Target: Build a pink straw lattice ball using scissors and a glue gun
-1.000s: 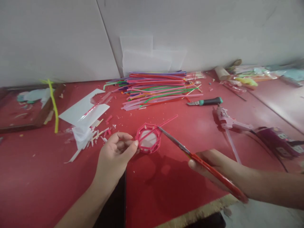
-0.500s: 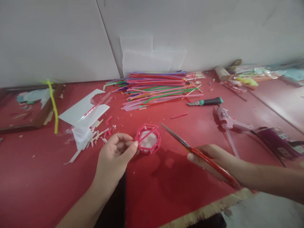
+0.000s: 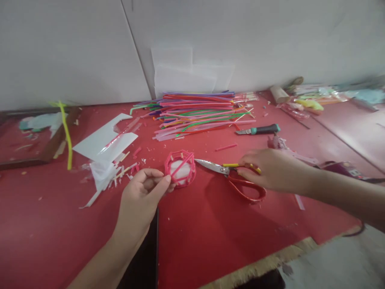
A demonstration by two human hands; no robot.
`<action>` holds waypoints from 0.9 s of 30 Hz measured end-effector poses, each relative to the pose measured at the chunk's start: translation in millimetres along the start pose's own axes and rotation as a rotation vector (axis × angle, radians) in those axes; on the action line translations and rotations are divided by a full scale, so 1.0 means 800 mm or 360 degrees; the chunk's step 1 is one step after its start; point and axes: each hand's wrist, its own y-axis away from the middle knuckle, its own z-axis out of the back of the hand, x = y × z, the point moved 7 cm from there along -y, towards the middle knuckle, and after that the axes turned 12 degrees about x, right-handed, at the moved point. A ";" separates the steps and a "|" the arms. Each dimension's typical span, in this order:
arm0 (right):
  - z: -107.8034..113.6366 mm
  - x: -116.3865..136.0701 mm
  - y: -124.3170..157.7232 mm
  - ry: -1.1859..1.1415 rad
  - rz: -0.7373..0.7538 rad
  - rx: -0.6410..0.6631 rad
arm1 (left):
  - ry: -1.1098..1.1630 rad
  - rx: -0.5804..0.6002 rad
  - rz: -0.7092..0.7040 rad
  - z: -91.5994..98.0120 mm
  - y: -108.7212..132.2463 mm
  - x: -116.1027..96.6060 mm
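Between the thumb and fingers of my left hand is the near-left edge of a small pink basket-like frame made of straw pieces. One pink strip crosses its top slantwise, and a white base shows inside. To its right lie the scissors, blades closed, their tip close to the frame's right side. My right hand, slightly blurred, has its fingers curled at the scissors' upper, yellow-lined handle. The lower red loop stands free of the fingers. Part of the upper handle is hidden by the hand.
Behind lies a pile of coloured straws. A utility knife and a pink glue gun, partly hidden by my right hand, are at right. White card and scraps lie at left. One loose pink piece sits behind the scissors.
My right hand has moved up and right and turned over. The scissors have swung flatter, showing their red loop. The frame in my left hand has shifted slightly left and up.
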 end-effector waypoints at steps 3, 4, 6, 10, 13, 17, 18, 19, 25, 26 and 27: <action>0.023 -0.016 -0.027 0.0244 -0.0025 -0.0107 | 0.0035 -0.0004 0.0026 -0.001 -0.001 0.001; 0.028 -0.020 -0.037 0.0263 0.0021 -0.0173 | 0.0038 -0.0009 0.0029 -0.001 -0.001 0.001; 0.028 -0.028 -0.056 0.0256 0.0060 -0.0215 | 0.0028 -0.0014 0.0022 -0.001 -0.001 0.000; 0.020 -0.033 -0.074 0.0204 0.0069 -0.0236 | -0.0034 0.0002 0.0009 -0.001 0.001 0.001; 0.020 -0.021 -0.072 0.0174 0.0095 -0.0258 | -0.0047 0.0002 0.0022 0.001 0.002 0.003; 0.031 0.021 -0.068 -0.0060 0.0236 -0.0364 | -0.0031 -0.0014 0.0022 0.001 0.003 0.003; 0.033 0.035 -0.069 -0.0161 0.0281 -0.0362 | -0.0031 -0.0012 0.0018 0.001 0.003 0.002; 0.034 0.047 -0.072 -0.0346 0.0328 -0.0337 | -0.0029 -0.0007 0.0014 0.000 0.002 0.002; 0.032 0.088 -0.098 -0.1032 0.0314 -0.0209 | -0.0029 0.0019 -0.0002 -0.002 0.000 0.002; 0.029 0.090 -0.102 -0.1059 0.0311 -0.0176 | -0.0027 0.0029 -0.0002 -0.002 0.000 0.002; 0.026 0.090 -0.106 -0.1085 0.0304 -0.0149 | -0.0022 0.0042 -0.0004 -0.002 0.000 0.003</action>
